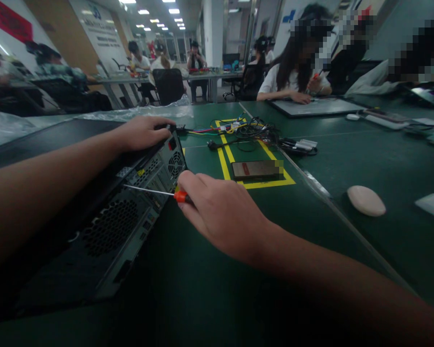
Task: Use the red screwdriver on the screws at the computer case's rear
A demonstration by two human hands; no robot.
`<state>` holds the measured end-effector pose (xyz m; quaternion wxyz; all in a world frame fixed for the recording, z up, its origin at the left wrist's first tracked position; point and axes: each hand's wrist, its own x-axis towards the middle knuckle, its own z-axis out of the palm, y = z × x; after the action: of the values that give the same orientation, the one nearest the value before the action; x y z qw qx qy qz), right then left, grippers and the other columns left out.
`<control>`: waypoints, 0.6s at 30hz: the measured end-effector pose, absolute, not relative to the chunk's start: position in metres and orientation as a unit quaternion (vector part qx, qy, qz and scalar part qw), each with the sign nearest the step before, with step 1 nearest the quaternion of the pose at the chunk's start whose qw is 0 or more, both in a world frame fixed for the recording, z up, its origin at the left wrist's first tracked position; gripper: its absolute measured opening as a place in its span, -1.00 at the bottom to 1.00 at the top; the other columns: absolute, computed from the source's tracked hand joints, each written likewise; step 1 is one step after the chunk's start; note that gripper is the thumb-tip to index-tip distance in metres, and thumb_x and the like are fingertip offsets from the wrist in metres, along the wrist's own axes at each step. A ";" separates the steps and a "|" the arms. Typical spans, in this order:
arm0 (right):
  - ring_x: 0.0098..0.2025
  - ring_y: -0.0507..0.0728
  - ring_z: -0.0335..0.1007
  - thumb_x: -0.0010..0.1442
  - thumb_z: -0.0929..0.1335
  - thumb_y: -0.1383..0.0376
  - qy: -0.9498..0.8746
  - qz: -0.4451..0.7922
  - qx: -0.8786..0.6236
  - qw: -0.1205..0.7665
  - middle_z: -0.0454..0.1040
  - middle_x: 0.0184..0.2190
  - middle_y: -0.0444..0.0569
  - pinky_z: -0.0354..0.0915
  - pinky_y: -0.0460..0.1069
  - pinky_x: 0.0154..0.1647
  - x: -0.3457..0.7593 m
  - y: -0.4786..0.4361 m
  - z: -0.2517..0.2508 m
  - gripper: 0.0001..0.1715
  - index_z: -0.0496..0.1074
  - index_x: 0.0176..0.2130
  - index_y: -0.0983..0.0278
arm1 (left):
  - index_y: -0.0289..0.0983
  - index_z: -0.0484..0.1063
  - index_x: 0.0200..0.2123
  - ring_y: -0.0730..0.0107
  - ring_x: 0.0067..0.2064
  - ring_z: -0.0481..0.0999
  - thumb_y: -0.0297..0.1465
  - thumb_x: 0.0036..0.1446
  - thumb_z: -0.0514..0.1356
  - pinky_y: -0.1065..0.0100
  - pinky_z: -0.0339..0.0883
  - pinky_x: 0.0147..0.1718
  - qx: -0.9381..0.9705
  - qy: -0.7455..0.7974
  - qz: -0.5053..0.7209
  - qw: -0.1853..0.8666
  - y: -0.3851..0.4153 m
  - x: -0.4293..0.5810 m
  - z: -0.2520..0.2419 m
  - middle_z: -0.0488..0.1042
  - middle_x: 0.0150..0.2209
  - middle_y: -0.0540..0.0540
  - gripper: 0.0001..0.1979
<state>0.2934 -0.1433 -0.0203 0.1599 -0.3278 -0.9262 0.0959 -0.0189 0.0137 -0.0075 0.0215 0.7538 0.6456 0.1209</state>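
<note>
A black desktop computer case (104, 226) lies on its side on the green table (210, 289), its grey rear panel with fan grille facing me. My left hand (142, 132) rests on the case's top far corner, fingers curled over the edge. My right hand (220, 212) grips a screwdriver (155, 192) with an orange-red collar. Its thin metal shaft points left and its tip meets the rear panel near the upper edge.
A yellow-taped rectangle holds a dark flat device (256, 169) and a tangle of cables (246, 129). A pale oval object (366, 200) lies to the right. Another person (292, 72) works across the table; several more people sit at tables behind.
</note>
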 end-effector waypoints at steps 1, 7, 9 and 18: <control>-0.17 0.17 0.58 0.73 0.29 0.30 -0.925 0.093 -0.332 0.157 0.71 -0.05 0.05 0.09 0.03 -0.28 0.293 -0.143 -0.020 -0.69 0.51 0.32 0.23 | 0.03 0.64 0.53 -0.41 0.41 0.63 0.15 0.31 0.20 -0.14 0.44 0.45 0.754 0.646 0.122 0.021 0.014 -0.019 -0.008 0.72 0.38 -0.11 -0.19; -0.20 0.16 0.54 0.74 0.28 0.28 -0.926 0.092 -0.328 0.162 0.68 -0.09 0.03 0.04 0.04 -0.29 0.293 -0.143 -0.022 -0.68 0.51 0.32 0.23 | 0.04 0.64 0.53 -0.40 0.40 0.63 0.17 0.29 0.22 -0.14 0.46 0.43 0.751 0.648 0.123 0.027 0.013 -0.017 -0.007 0.72 0.39 -0.11 -0.17; -0.21 0.15 0.52 0.74 0.28 0.28 -0.925 0.098 -0.328 0.164 0.68 -0.09 0.02 0.04 0.03 -0.29 0.293 -0.142 -0.022 -0.68 0.52 0.32 0.23 | 0.04 0.64 0.53 -0.41 0.41 0.62 0.16 0.29 0.21 -0.17 0.45 0.44 0.753 0.646 0.125 0.028 0.013 -0.017 -0.007 0.71 0.40 -0.12 -0.17; -0.12 0.17 0.60 0.72 0.37 0.20 -0.924 0.093 -0.334 0.164 0.69 -0.06 0.05 0.11 0.03 -0.28 0.294 -0.143 -0.018 -0.76 0.56 0.20 0.27 | 0.01 0.66 0.51 -0.44 0.36 0.65 0.10 0.30 0.22 -0.21 0.48 0.41 0.753 0.645 0.128 0.020 0.014 -0.017 -0.009 0.74 0.35 -0.14 -0.20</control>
<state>0.2944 -0.1430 -0.0184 0.1637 -0.3335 -0.9238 0.0927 -0.0167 0.0141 -0.0087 0.0197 0.7529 0.6453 0.1278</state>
